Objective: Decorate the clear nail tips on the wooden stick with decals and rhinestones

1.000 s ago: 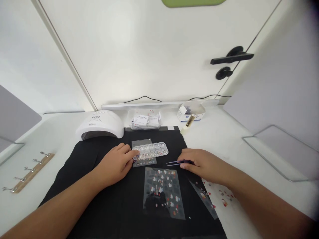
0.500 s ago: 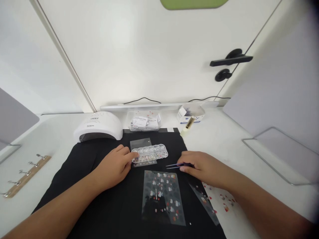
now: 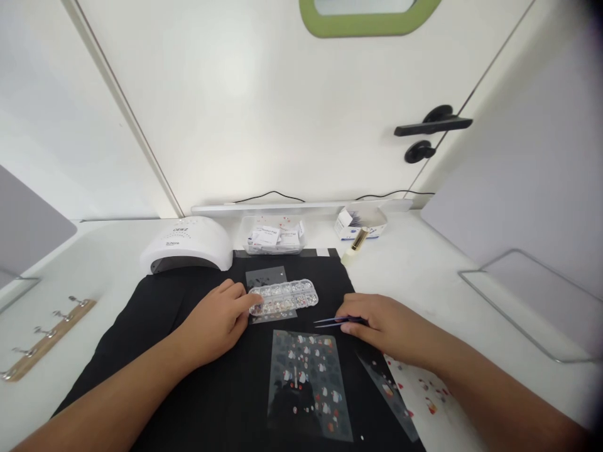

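My left hand (image 3: 217, 322) lies on a black mat (image 3: 188, 376), its fingertips touching the left end of a clear compartment box of small rhinestones (image 3: 285, 296). My right hand (image 3: 384, 325) pinches dark tweezers (image 3: 332, 322) whose tips point left, just right of the box. In front of both hands lies a clear sticker sheet (image 3: 308, 383) with small red and white designs. A second clear sheet (image 3: 389, 386) lies under my right wrist.
A white nail lamp (image 3: 188, 243) stands at the back left. Behind the mat sit a clear tub of wipe packets (image 3: 274, 235), a small open box (image 3: 360, 221) and a gold-capped bottle (image 3: 355, 245). A wooden hook rail (image 3: 42, 336) lies far left. A wire frame (image 3: 527, 301) stands right.
The view has tilted up slightly. Both hands stay where they were, the left at the rhinestone box and the right holding the tweezers.
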`<act>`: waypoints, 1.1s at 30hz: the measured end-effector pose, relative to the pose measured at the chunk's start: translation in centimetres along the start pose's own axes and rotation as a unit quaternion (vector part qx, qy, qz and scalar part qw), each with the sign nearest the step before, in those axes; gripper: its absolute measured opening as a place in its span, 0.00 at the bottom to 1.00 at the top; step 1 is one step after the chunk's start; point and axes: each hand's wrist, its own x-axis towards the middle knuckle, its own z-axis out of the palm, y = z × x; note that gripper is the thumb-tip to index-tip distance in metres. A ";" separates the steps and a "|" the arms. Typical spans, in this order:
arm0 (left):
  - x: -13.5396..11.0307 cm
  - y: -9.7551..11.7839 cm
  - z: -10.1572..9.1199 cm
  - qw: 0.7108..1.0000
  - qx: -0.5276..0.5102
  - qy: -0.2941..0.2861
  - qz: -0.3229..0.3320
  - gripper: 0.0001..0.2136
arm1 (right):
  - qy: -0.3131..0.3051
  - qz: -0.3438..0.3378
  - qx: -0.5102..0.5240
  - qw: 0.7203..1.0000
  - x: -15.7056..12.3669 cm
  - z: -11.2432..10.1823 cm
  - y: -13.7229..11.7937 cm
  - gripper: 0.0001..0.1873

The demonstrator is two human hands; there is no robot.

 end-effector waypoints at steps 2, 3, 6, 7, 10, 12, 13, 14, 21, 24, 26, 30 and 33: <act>0.0 0.0 0.0 1.000 -0.006 0.004 -0.002 0.16 | -0.001 0.001 0.000 1.000 0.0 -0.1 -0.1 0.14; 0.0 -0.1 0.0 1.000 -0.011 0.005 -0.002 0.16 | -0.002 0.000 0.000 1.000 0.0 -0.1 -0.2 0.13; -0.2 -0.1 -0.1 1.000 -0.029 0.009 -0.003 0.16 | -0.004 0.006 0.001 1.000 0.1 -0.3 -0.4 0.13; -0.2 -0.1 -0.1 0.999 -0.034 0.012 -0.004 0.16 | -0.005 0.008 0.002 1.000 0.1 -0.3 -0.4 0.13; -0.3 -0.1 0.0 0.999 -0.041 0.019 -0.010 0.14 | -0.005 0.008 0.005 1.000 0.1 -0.3 -0.3 0.14; -0.4 -0.1 0.0 0.999 -0.043 0.021 -0.016 0.14 | -0.004 0.007 0.005 1.000 0.2 -0.2 -0.2 0.14; -0.4 -0.1 0.1 0.999 -0.043 0.022 -0.020 0.14 | -0.005 0.008 0.005 1.000 0.2 -0.2 -0.2 0.14; -0.4 -0.1 0.1 0.998 -0.043 0.024 -0.024 0.14 | -0.006 0.011 0.006 1.000 0.2 -0.2 -0.2 0.14; -0.5 -0.2 0.6 0.997 -0.047 0.044 -0.039 0.13 | -0.010 0.026 0.011 1.000 0.1 -0.2 -0.5 0.11; -0.6 -0.2 0.6 0.997 -0.049 0.049 -0.038 0.13 | -0.013 0.023 0.016 1.000 0.2 -0.2 -0.4 0.12; -0.6 -0.2 0.6 0.997 -0.047 0.050 -0.037 0.13 | -0.013 0.023 0.017 1.000 0.2 -0.2 -0.4 0.13; -0.5 -0.2 0.6 0.997 -0.046 0.058 -0.028 0.11 | -0.009 0.015 0.018 1.000 0.3 -0.2 -0.3 0.13; -0.4 -0.3 0.6 0.997 -0.050 0.062 -0.021 0.10 | -0.008 0.016 0.019 1.000 0.3 -0.1 -0.1 0.13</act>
